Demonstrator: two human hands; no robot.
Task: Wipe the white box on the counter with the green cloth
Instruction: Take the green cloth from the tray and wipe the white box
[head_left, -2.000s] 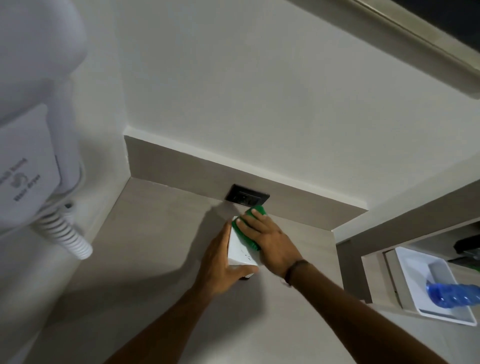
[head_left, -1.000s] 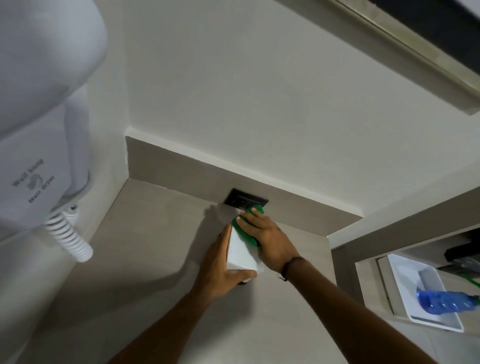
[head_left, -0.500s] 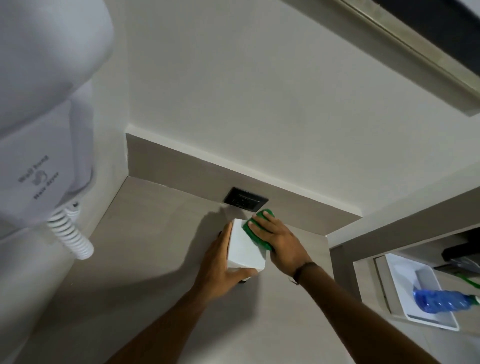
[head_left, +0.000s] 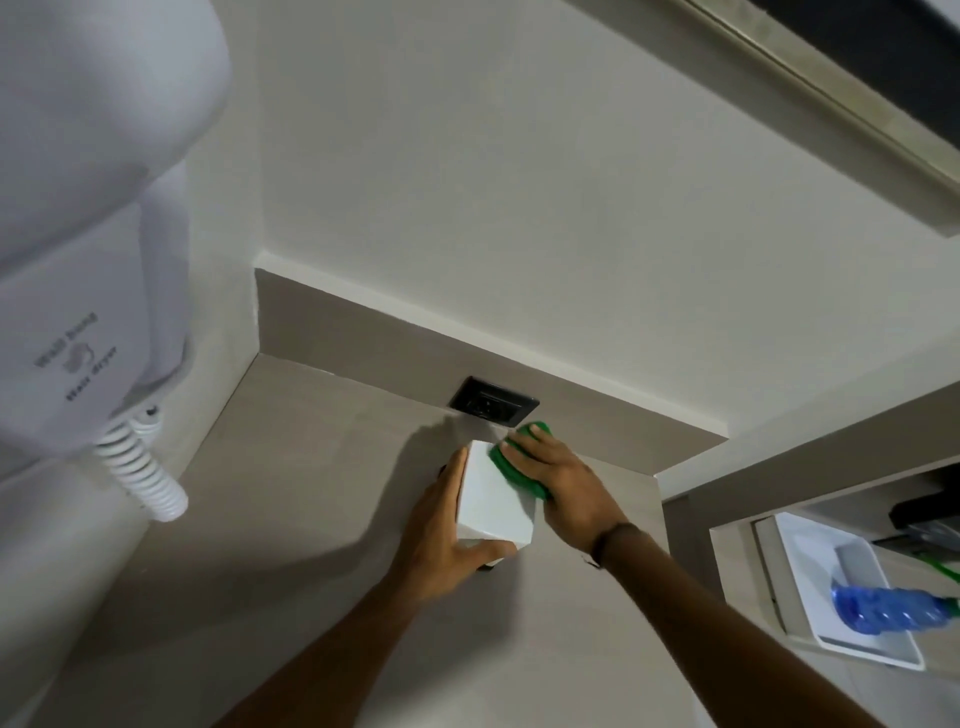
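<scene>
A white box (head_left: 493, 499) stands on the beige counter (head_left: 311, 493) near the back wall. My left hand (head_left: 441, 535) grips the box from its left side, with the thumb under its near corner. My right hand (head_left: 566, 488) lies flat on a folded green cloth (head_left: 511, 462), pressing it against the box's right face and far top corner. Most of the cloth is hidden under my fingers.
A black socket plate (head_left: 493, 406) sits in the backsplash just behind the box. A white wall hair dryer (head_left: 78, 218) with a coiled cord (head_left: 140, 473) hangs at the left. At the right, a white tray (head_left: 810, 582) holds a blue bottle (head_left: 883, 610).
My right hand slid the green cloth from the box's top to its right side, uncovering the top face. My left hand kept its grip on the box.
</scene>
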